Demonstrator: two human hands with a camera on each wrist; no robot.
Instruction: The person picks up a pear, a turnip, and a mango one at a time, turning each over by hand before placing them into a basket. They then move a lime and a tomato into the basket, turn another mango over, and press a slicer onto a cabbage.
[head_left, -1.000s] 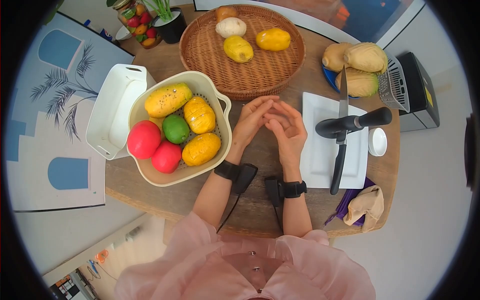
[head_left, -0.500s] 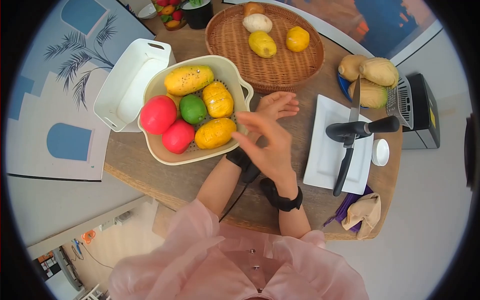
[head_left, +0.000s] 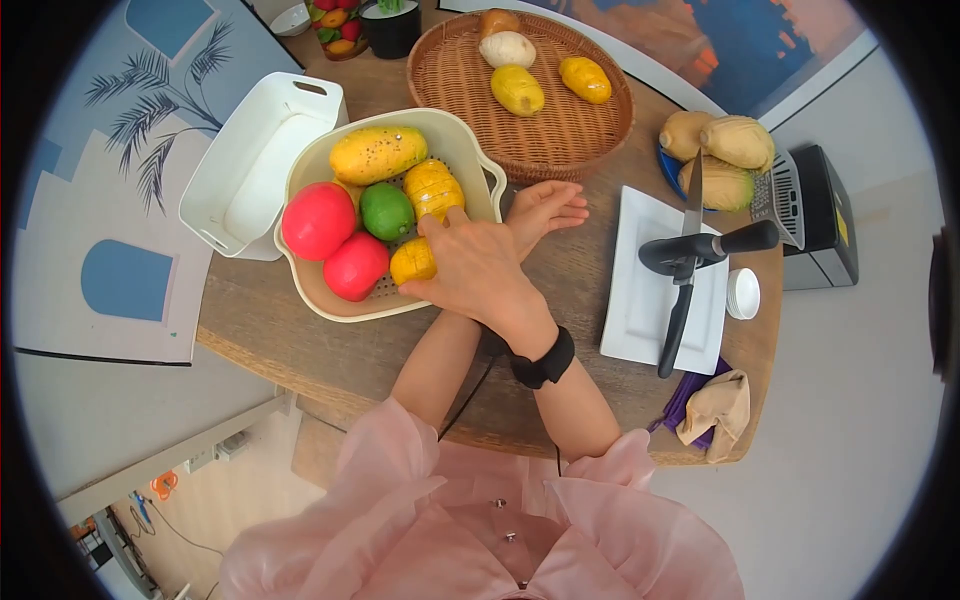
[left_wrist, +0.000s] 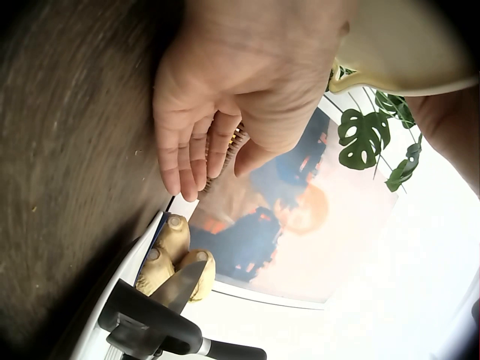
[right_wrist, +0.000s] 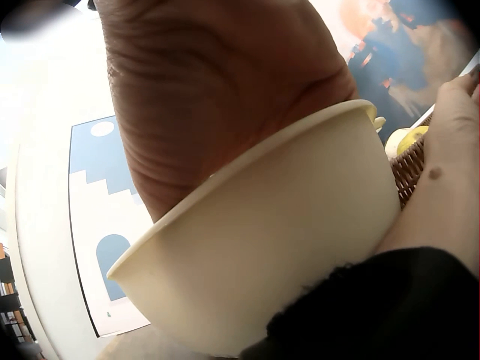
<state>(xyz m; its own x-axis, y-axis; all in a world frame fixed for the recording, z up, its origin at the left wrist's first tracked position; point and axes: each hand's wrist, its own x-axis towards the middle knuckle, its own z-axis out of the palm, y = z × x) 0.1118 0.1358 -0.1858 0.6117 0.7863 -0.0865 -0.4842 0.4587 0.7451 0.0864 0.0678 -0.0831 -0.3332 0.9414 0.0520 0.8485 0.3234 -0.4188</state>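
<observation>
In the head view my right hand (head_left: 480,270) reaches across my left forearm into the cream colander (head_left: 320,312). Its thumb and fingers lie on opposite sides of a speckled yellow fruit (head_left: 412,262), whose right end is hidden under the hand. Around that fruit sit a green lime-like fruit (head_left: 387,211), a plastic-wrapped yellow fruit (head_left: 433,188), a larger yellow one (head_left: 378,153) and two red ones (head_left: 319,221). My left hand (head_left: 545,215) holds nothing, its fingers loosely extended beside the colander. The right wrist view shows my right palm (right_wrist: 232,82) over the colander rim.
A knife (head_left: 694,200) stands in a black holder on the white plate (head_left: 622,300) at right. Behind are a wicker tray (head_left: 470,110) with several fruits and wrapped pale vegetables (head_left: 738,142). A white basket (head_left: 235,190) stands left; a beige cloth (head_left: 718,410) lies front right.
My right hand has come away from my left hand, crossed leftward over it and come down onto the yellow fruit in the colander. The head view has shifted slightly.
</observation>
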